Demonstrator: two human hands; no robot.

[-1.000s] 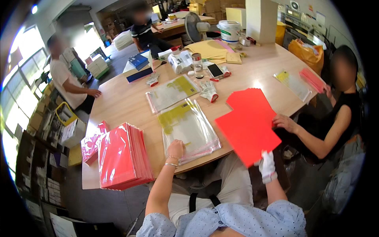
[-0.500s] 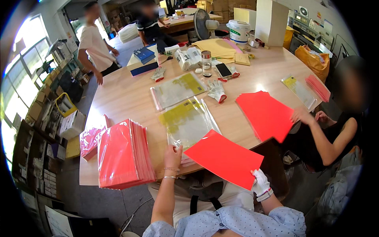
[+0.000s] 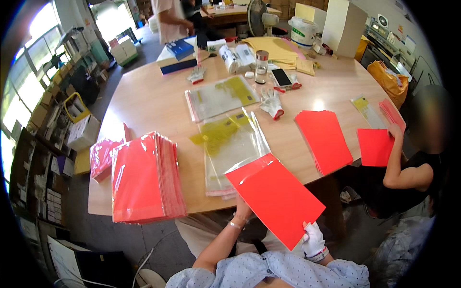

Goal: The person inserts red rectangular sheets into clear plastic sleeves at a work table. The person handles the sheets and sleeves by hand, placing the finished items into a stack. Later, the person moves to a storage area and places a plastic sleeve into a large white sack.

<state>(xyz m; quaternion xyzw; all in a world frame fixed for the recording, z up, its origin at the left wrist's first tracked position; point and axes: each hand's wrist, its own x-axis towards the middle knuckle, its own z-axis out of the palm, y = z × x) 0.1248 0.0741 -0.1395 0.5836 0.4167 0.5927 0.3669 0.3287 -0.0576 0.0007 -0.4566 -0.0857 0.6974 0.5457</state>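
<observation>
Clamped between thumb and fingers of the gloved right hand [image 3: 313,240]: one red sheet [image 3: 278,204], by its lower right edge, tilted before the near table edge, glossy film at its upper end. Left hand [image 3: 243,210], bare, at the sheet's left side; fingers hidden, grip cannot be told. Beyond: clear sleeves [image 3: 229,151], stacked on the table [image 3: 144,98]. Left: pile of sleeved red sheets [image 3: 136,177]. Right: fanned red sheets [image 3: 326,141]; farther right, a co-worker's hand [image 3: 396,131] touching another red sheet [image 3: 374,148].
</observation>
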